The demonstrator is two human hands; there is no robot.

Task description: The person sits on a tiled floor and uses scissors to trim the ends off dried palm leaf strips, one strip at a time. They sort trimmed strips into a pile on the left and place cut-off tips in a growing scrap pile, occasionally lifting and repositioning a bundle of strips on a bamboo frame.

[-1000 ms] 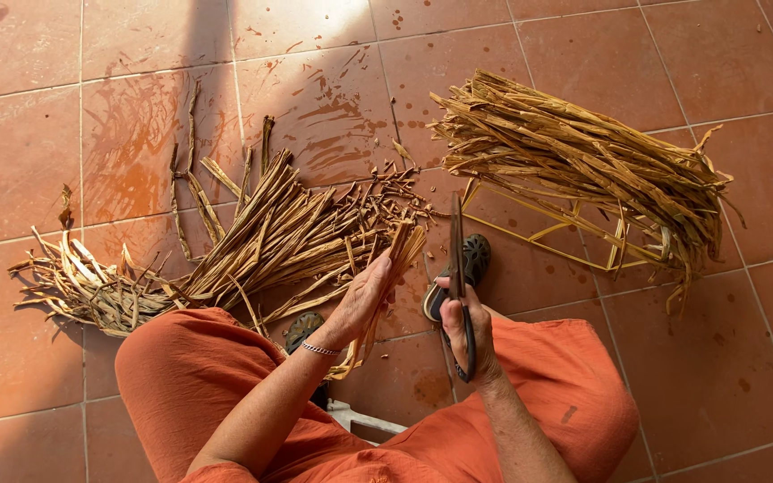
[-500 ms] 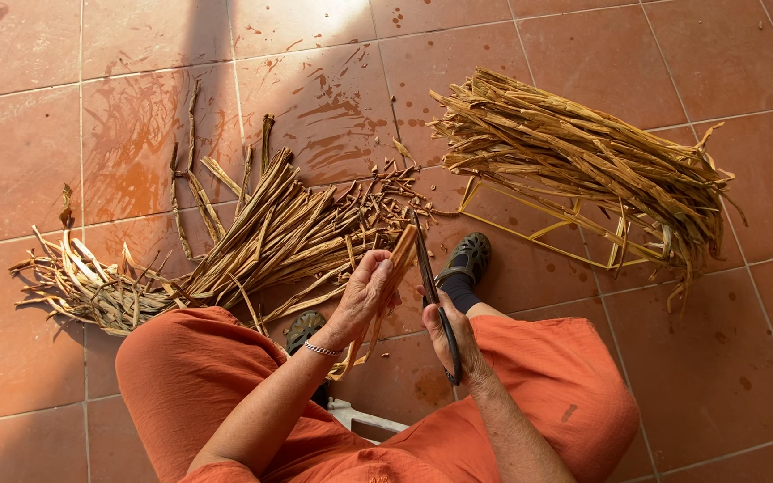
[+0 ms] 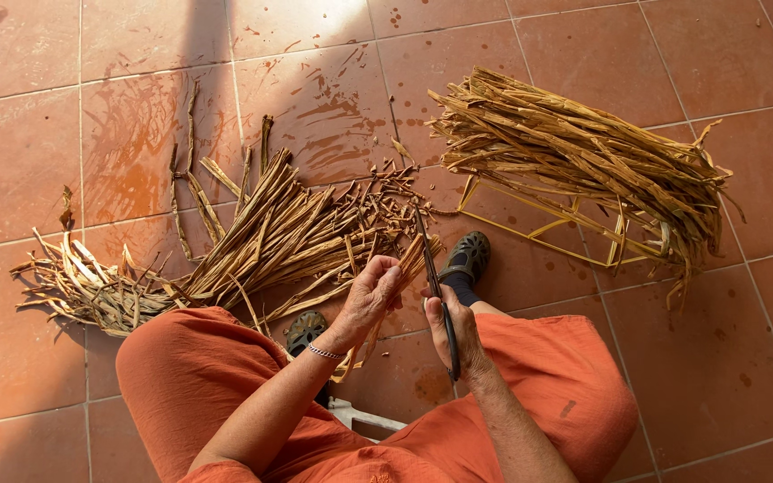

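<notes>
**Splitting dry stalks: part done, plenty left**

We sit on a stool [image 3: 364, 416] w/ both hands between our knees. Our left hand [image 3: 370, 295] is curled round a short stalk piece [image 3: 409, 259], fingers closed on it. Our right hand [image 3: 452, 326] is wrapped tight round a long dark blade [image 3: 436, 291], handle end toward us, tip pointing away past the stalk; the edge seems to lie against the piece, though the view is too small to be sure it is touching.

Done so far, as far as we can judge: a big bundle [image 3: 583, 156] of long strips lies to the right, resting over a thin yellow frame [image 3: 539, 233], which looks like the sorted lot. Just ahead of the hands, short chips [image 3: 378, 210] are scattered on the tiles [image 3: 762, 358].

Left: a fan-shaped pile [image 3: 270, 233] of stalks to our left-front, and a rougher heap [image 3: 91, 286] beyond it at far left, well apart from the hands. We'd say roughly half the material is yet to be worked.
</notes>
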